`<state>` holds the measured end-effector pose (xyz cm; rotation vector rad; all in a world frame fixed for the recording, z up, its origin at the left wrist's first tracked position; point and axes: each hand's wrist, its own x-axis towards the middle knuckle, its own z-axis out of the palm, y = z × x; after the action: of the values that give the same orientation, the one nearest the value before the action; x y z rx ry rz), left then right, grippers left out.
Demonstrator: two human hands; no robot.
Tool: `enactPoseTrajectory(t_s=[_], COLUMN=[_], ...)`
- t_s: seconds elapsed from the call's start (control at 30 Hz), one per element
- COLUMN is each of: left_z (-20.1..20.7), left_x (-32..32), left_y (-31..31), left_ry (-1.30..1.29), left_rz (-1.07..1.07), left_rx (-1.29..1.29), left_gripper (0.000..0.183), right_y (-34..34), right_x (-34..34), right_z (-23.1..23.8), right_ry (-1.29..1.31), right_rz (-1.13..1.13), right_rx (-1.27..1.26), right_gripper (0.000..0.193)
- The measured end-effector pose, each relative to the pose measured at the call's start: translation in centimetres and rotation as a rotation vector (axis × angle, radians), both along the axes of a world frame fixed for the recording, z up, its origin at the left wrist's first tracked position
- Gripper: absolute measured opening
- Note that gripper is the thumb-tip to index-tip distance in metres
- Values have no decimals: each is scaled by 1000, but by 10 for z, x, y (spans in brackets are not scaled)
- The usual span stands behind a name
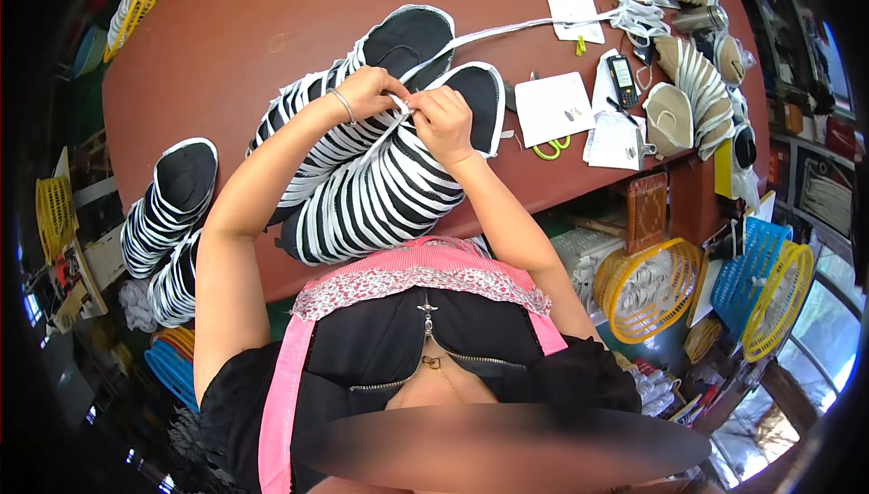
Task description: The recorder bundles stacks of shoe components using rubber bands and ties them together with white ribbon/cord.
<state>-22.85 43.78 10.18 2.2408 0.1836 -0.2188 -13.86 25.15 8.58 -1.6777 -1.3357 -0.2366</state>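
L hand (369, 92), R hand (443, 123) pinch wht cord (404, 109) @ striped stacks (376, 200).

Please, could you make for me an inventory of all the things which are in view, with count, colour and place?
table: one, red-brown, across the upper middle
striped shoe stacks: at least four, black and white, by the hands and at the table's left edge
white cord: count unclear, white, from the hands to a tangle at upper right
beige shoe stacks: several, beige, table's right end
papers: several, white, table's right part
scissors: one pair, yellow-green handles, partly under a paper
handheld device: one, black, among the papers
yellow baskets: at least four, yellow, both sides
blue baskets: at least two, blue, right and lower left
apron: one, pink, on the person
left hand: one, bare, at the white cord
right hand: one, bare, beside it
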Motion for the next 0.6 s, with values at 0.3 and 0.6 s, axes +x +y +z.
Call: enactPoseTrajectory(t_s=[0.3, 0.6], left_z=[0, -33], left_x=[-5, 22], left_y=[4, 5], left_ry=[-15, 41], left_rz=[7, 108], left_rx=[-183, 492], left_gripper=[27, 26], right_y=[-1, -56], right_x=[-4, -67], right_z=[5, 12], right_ry=[-181, 36], right_rz=[-25, 191], right_rx=[35, -149], right_gripper=[13, 12])
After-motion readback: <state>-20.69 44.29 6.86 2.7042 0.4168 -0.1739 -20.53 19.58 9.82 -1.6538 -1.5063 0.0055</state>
